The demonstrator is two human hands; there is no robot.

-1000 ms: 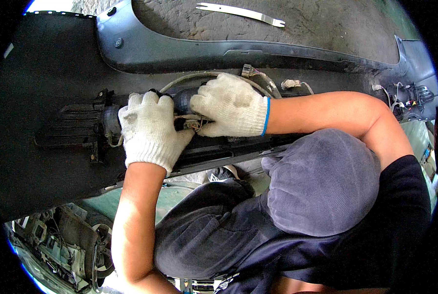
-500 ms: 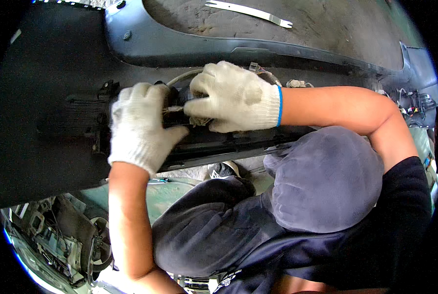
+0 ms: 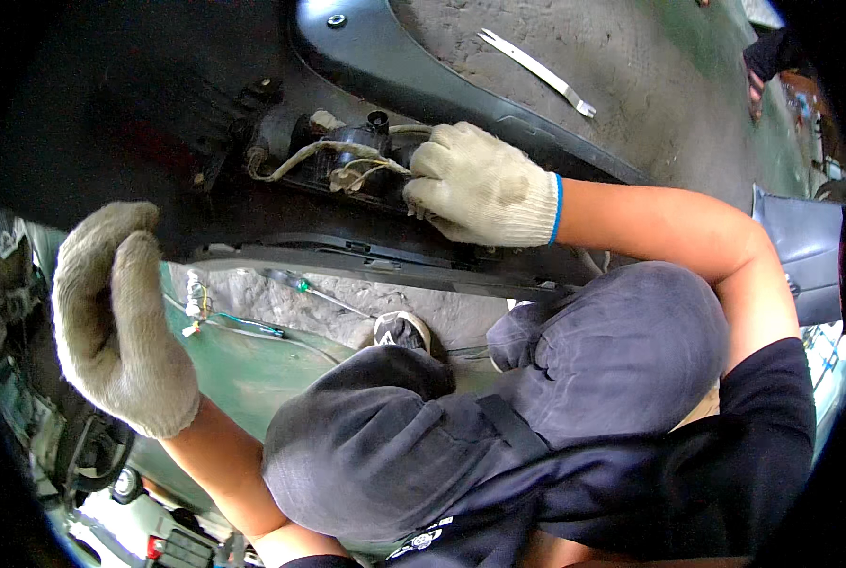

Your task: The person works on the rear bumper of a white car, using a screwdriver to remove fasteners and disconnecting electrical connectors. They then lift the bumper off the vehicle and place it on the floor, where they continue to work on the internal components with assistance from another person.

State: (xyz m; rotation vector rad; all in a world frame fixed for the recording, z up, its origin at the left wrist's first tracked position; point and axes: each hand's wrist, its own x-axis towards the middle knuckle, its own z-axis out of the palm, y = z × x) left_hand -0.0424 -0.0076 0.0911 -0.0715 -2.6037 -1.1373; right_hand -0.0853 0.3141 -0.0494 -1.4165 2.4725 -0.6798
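Note:
My left hand [image 3: 124,331], in a white knit glove, is raised at the left, away from the black assembly [image 3: 352,142], its fingers loosely curved with nothing visible in them. That assembly sits on the inner side of a large dark bumper panel [image 3: 347,38], with a pale wire harness [image 3: 300,154] looped across it. My right hand [image 3: 475,185], gloved with a blue cuff, has its fingers curled at the assembly's right end; whatever they grip is hidden.
A white forked flat tool [image 3: 532,68] lies beyond the panel. Another person's dark sleeve [image 3: 768,52] shows at upper right. My sneaker [image 3: 399,331] is on the floor below the panel, near loose cables [image 3: 271,327]. Car parts crowd the lower left.
My left hand has left the assembly and moved out to the left, uncovering the harness. My right hand stays there. The view has turned, bringing another person into sight at upper right.

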